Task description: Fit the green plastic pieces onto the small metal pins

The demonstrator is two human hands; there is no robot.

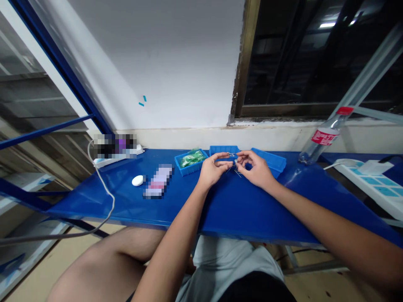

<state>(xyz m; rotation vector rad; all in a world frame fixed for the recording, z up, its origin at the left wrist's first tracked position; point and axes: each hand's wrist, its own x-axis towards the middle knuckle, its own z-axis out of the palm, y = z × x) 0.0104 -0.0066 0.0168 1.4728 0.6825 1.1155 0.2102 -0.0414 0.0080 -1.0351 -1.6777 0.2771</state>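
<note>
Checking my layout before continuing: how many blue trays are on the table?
3: the left tray, holding green material, beside the left hand; the middle tray, beyond the gap between the hands; the right tray, partly behind the right hand. Hands may hide more.

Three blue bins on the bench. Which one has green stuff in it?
The leftmost bin, beside the left hand: green packaging shows inside it. The middle bin and right bin, both partly hidden, show no green.

Tabletop (226, 214) is deep blue, trays (273, 162) lighter blue; thin handheld pieces (231, 154) look silvery. Bottle (331, 124) clear, cap (345, 110) red, label (325, 137) red-and-white.
</note>
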